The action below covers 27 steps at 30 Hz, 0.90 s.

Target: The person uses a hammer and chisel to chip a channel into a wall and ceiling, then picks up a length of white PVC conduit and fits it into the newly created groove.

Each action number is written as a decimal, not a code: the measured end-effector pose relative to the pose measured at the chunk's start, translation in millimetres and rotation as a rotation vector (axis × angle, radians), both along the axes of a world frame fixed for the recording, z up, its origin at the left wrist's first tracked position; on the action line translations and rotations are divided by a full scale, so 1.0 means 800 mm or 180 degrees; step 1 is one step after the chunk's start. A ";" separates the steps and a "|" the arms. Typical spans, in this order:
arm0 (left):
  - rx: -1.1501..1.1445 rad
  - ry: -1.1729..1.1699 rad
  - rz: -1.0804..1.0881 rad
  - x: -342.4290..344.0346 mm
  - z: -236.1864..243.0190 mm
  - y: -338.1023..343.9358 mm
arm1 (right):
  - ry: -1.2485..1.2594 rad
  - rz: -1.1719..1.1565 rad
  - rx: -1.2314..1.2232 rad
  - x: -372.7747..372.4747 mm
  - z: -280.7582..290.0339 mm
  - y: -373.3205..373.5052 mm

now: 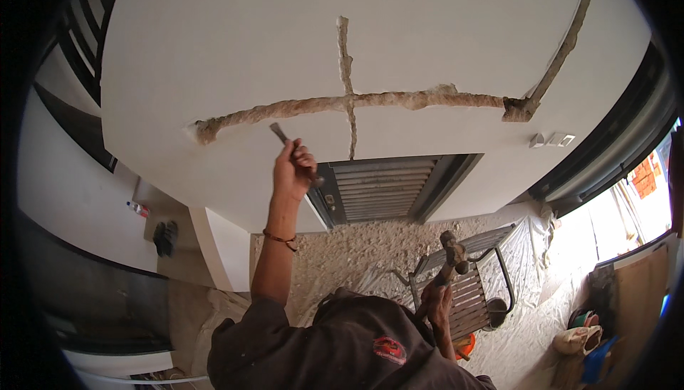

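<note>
Raised in front of the white wall (pixel 235 48), my left hand (pixel 293 167) is closed around a cold chisel (pixel 278 132). Its flat blade points up and left, just below a rough channel (pixel 285 108) cut across the wall; whether the tip touches the plaster I cannot tell. Lower down on the right, my right hand (pixel 436 304) grips a hammer (pixel 454 253) by the handle, head upward and away from the chisel. A short vertical groove (pixel 344 55) crosses the channel, and a longer groove (pixel 570 37) climbs from its right end.
Below the channel is a door (pixel 385 187) with a slatted panel. A slatted metal chair (pixel 470 297) stands on plastic sheeting (pixel 527 333) beside me. Rubble (pixel 335 247) covers the floor along the wall. Switches (pixel 561 139) sit on the wall at right; dark shoes (pixel 165 238) lie at left.
</note>
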<state>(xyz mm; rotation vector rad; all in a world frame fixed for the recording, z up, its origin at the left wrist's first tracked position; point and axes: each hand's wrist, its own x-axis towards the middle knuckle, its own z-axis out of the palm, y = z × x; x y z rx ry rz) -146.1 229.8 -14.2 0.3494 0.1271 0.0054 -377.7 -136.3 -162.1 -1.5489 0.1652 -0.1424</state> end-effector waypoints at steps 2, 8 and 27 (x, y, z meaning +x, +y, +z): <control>-0.0064 0.0324 -0.0044 0.001 0.012 -0.046 | -0.0004 0.0175 -0.0032 0.002 0.021 0.000; -0.0951 -0.0285 -0.1294 0.025 -0.006 -0.144 | -0.0347 0.0427 -0.0082 0.013 0.067 -0.009; -0.1806 0.0146 -0.1387 0.101 0.047 -0.239 | -0.2235 -0.0444 0.0774 0.039 0.211 -0.075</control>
